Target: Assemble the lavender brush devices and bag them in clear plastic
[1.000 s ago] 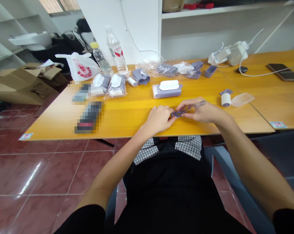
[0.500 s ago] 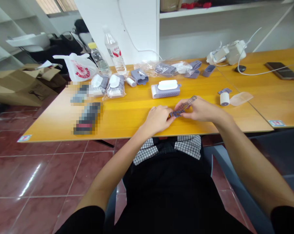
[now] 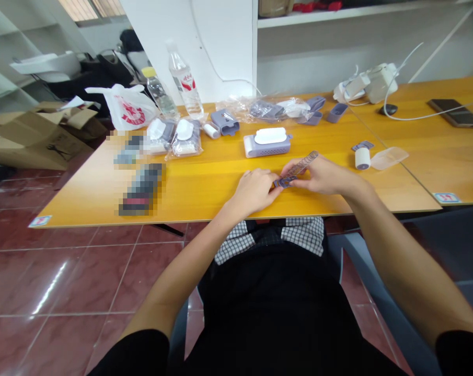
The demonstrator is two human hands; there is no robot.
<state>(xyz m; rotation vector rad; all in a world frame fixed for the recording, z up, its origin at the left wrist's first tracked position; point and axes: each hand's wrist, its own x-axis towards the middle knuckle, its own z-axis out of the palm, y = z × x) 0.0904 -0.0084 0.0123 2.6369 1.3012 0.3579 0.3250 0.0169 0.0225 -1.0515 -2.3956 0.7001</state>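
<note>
A small grey-purple part (image 3: 284, 182) lies between my two hands, low over the desk near its front edge. My left hand (image 3: 255, 190) closes on the part's left side, thumb and fingers together. My right hand (image 3: 323, 175) pinches its right side. A clear strip with a row of rounded shapes (image 3: 304, 163) slants up from the part across my right fingers; how the two join is too small to tell. Beyond my hands lies a grey-purple device (image 3: 265, 149) with a white oval pad (image 3: 270, 136) on top.
To the right are a white roll (image 3: 362, 158) and a clear plastic piece (image 3: 389, 158). Bagged devices (image 3: 185, 140), grey-purple casings (image 3: 225, 122) and bottles (image 3: 186, 83) line the desk's back. A phone (image 3: 458, 113) and white chargers (image 3: 377, 83) with a cable are at far right.
</note>
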